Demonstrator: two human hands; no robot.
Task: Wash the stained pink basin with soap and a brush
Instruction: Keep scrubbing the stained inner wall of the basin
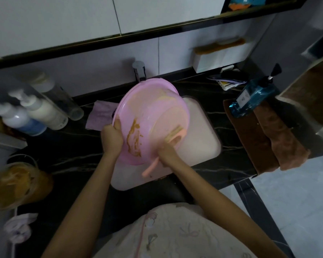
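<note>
Dark marble counter (pixel 73 161), white sink (pixel 203 138) at centre. Pink basin (pixel 151 108) tilted over sink, rim near tap (pixel 139 71) at 12 o'clock. Left hand (pixel 111 135) grips basin rim at 8 o'clock, fingers curled. Right hand (pixel 168 151) wrapped round brush (pixel 175 133), bristles on basin wall at 4 o'clock. Brown stain (pixel 134 140) between hands. Blue bottle (pixel 254 97) at 2 o'clock

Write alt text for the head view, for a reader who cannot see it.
A person holds a pink basin tilted over a white sink, the left hand gripping its rim while the right hand holds a pink brush against the inside. A brown stain streaks the inner wall near the left hand. Pump bottles stand on the dark counter at left.
</note>
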